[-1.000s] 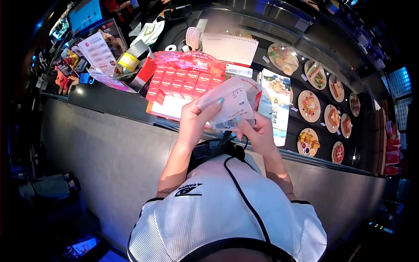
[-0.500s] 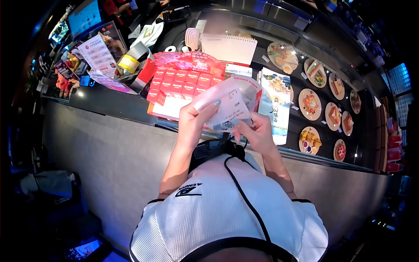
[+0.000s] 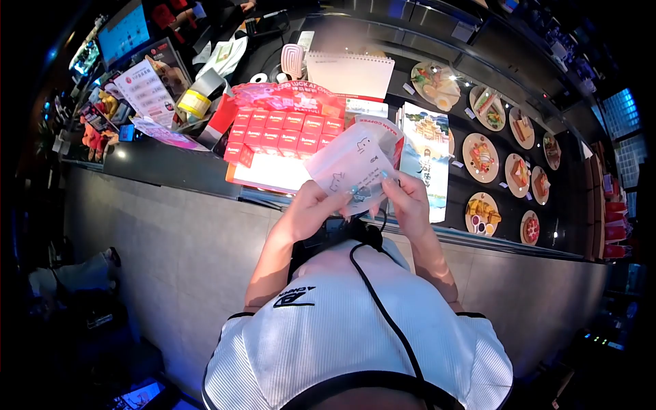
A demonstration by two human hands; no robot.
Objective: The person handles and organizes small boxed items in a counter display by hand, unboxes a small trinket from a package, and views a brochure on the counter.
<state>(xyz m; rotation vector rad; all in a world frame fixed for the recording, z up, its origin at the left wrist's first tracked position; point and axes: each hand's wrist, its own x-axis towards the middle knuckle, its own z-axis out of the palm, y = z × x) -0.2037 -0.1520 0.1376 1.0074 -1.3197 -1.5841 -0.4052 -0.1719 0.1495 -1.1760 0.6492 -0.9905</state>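
Observation:
Between both hands is a thin, pale translucent bag (image 3: 350, 164) printed with small cat drawings and lettering. My left hand (image 3: 311, 210) pinches its lower left edge, thumb on top. On the lower right side, my right hand (image 3: 410, 203) grips it with the thumb across the front. The fingers behind the bag are mostly hidden. Just beyond the bag stand stacked small red boxes (image 3: 283, 130) in a red display, and a clear package with red print (image 3: 387, 130) shows behind its upper right edge.
Right of the bag lies an illustrated leaflet (image 3: 425, 160). Plates of food (image 3: 480, 158) stand in the display counter at the right. A spiral-bound calendar (image 3: 350, 75) is behind the boxes. Leaflets (image 3: 145, 89) and yellow tape (image 3: 194, 102) are at the left.
The bag has turned and now shows more of its printed face. My left hand has moved down to its lower left edge; my right thumb has shifted up its right side.

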